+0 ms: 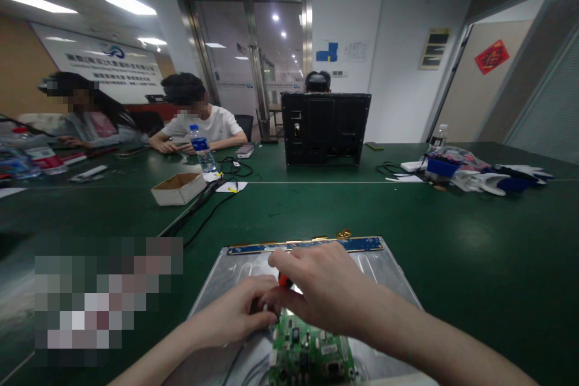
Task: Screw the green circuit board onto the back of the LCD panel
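Note:
A metal panel (212, 289) lies on the green table before me, with a narrow blue circuit strip (371, 244) along its far edge. Nearer me, a green circuit board (312, 350) rests on the panel. My right hand (316, 283) is closed around a red and black tool (284, 280), which looks like a screwdriver handle; its lower end is hidden. Beside it, my left hand (239, 313) has its fingers pinched together at the board's upper left corner, and what they hold is too small to make out. Dark cables run below my left hand.
A black monitor-like panel (323, 129) stands across the table (474, 241). An open cardboard box (178, 190), a water bottle (202, 149) and black cables are ahead on the left. Blue trays (443, 167) with bags lie at the right. Several people sit around the table.

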A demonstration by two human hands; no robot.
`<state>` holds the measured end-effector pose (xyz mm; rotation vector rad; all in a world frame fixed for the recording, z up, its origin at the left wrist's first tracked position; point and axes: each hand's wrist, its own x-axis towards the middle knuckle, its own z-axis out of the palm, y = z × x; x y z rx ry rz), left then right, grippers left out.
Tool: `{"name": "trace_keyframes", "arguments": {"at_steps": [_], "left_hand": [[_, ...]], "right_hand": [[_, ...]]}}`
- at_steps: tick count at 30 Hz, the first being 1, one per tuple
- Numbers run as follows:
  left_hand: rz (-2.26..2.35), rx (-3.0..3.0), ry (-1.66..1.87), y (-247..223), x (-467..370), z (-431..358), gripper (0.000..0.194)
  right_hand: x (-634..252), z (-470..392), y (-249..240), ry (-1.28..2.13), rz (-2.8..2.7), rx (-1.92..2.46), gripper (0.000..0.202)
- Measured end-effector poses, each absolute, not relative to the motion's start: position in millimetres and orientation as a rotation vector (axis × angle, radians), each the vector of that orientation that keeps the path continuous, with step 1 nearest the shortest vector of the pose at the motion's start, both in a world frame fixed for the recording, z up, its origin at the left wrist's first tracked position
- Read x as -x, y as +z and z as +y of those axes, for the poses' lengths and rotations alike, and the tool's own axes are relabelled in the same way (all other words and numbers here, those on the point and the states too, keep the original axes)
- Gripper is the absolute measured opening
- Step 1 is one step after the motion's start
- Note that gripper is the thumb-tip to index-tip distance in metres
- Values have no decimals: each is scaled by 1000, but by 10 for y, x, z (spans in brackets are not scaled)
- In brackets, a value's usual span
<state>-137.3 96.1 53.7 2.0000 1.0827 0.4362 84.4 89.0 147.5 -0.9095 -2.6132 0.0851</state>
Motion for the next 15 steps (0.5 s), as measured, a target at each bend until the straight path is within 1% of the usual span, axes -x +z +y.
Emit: {"name": "trace_keyframes", "arguments": {"at_steps": [3, 7, 11, 15], "left_hand": [[1095, -1995, 461, 521, 1371, 942, 11], [1069, -1998, 440, 496, 1379, 948, 11], [1051, -2021, 379, 512, 1405, 987, 10], [1069, -2032, 383, 515, 1419, 993, 10]], "right_hand": [[-841, 880, 1475, 109, -2615, 866, 14], [-862, 857, 1521, 181, -2612, 806, 22], [-875, 869, 1540, 168, -2623, 823, 17], [-858, 897, 1517, 126, -2635, 889, 18]]}}
